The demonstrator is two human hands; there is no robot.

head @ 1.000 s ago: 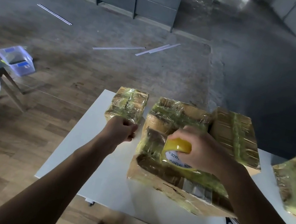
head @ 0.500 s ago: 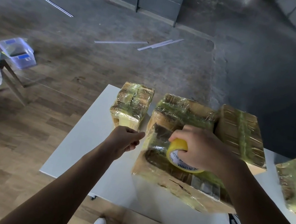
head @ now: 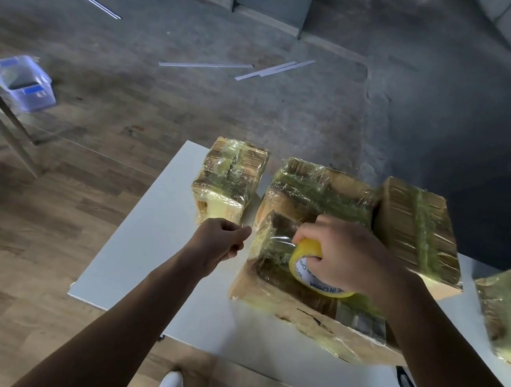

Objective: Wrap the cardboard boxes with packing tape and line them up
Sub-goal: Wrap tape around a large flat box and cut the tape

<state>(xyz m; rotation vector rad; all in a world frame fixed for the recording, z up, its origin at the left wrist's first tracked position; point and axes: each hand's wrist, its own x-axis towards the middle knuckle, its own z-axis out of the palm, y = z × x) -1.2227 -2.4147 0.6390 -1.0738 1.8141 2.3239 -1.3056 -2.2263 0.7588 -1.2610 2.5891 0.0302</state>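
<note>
The nearest cardboard box (head: 295, 313) lies on the white table (head: 152, 244) by its near edge. It is brown under glossy yellowish tape, with its long side facing me and running left to right. On top of it my right hand (head: 347, 258) curls down over the yellow tape roll (head: 319, 270), whose printed core tilts toward me. My left hand (head: 219, 244) hovers just left of the box, thumb against curled fingers; I cannot tell whether it pinches anything. Beyond stand a small wrapped box (head: 229, 179) and two larger wrapped boxes (head: 318, 190).
</note>
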